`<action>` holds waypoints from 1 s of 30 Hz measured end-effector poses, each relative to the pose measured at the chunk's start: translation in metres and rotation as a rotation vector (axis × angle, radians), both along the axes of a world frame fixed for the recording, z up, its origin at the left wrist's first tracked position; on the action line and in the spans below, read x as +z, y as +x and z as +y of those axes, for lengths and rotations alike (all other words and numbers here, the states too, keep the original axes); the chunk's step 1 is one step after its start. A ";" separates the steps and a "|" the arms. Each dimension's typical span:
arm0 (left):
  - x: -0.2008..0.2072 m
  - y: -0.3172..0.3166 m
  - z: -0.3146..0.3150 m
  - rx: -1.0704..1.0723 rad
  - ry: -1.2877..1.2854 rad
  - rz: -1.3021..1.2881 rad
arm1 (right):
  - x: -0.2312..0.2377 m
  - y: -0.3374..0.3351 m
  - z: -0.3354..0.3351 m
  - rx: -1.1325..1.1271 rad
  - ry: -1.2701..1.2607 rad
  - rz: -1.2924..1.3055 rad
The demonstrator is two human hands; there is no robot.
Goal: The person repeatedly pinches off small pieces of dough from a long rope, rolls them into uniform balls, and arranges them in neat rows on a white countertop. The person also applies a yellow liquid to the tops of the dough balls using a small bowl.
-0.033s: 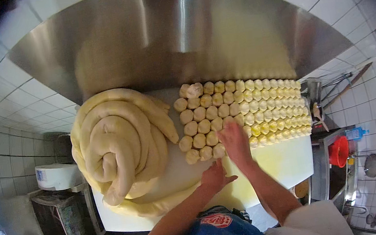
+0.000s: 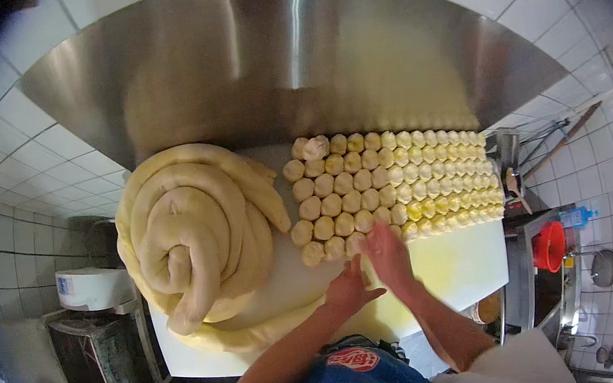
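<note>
A long, thick dough rope (image 2: 200, 200) lies coiled in a big pale heap on the white board (image 2: 457, 256). One length of it runs along the near side and goes out of sight at my left hand (image 2: 348, 289), which is curled round it with the thumb sticking out to the right. Close beside its fingertips is my right hand (image 2: 388, 252), fingers drawn together over the near row of dough balls (image 2: 330, 205); whatever is in them is hidden. The balls stand in tight rows, and those on the right look yellow and glossy.
Behind the board rises a curved steel panel (image 2: 285, 58). On the left, a white box-like appliance (image 2: 93, 288) stands on a dark cabinet (image 2: 105, 360). A red basin (image 2: 548, 247), a blue bottle (image 2: 577, 216) and a round strainer (image 2: 605, 268) are at the right.
My right hand has come nearer to me, from among the dough balls to beside my left fingertips. The left hand has hardly moved.
</note>
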State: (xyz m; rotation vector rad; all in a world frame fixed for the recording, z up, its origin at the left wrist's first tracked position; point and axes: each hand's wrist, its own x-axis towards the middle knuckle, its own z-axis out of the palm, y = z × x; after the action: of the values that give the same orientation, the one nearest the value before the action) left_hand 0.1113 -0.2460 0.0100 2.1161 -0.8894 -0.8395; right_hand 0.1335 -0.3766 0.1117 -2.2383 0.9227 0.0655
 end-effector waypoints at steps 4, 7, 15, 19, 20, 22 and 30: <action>0.005 -0.009 0.047 -0.063 -0.243 -0.227 | -0.047 -0.103 0.044 -0.018 0.120 0.134; 0.012 -0.008 0.054 -0.094 -0.242 -0.119 | -0.079 -0.119 0.061 -0.270 0.165 -0.276; 0.030 -0.016 0.027 -0.070 -0.036 -0.177 | -0.036 -0.104 0.061 -0.211 -0.071 -0.153; -0.023 0.004 0.014 -0.142 -0.143 -0.370 | -0.008 -0.077 0.072 -0.252 -0.066 -0.010; -0.037 0.007 0.009 -0.102 -0.209 -0.345 | -0.001 -0.063 0.072 -0.121 0.069 -0.098; -0.054 0.015 0.003 0.031 -0.293 -0.177 | 0.013 -0.028 0.072 0.007 0.231 -0.313; -0.009 0.027 0.005 -0.047 0.259 0.021 | -0.082 0.133 -0.086 -0.362 0.389 -0.616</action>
State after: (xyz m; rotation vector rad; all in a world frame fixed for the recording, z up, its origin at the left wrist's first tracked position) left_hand 0.1379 -0.2412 0.0009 2.3093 -0.8605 -1.0472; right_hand 0.2667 -0.4621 0.0298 -1.5607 0.8567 -0.5347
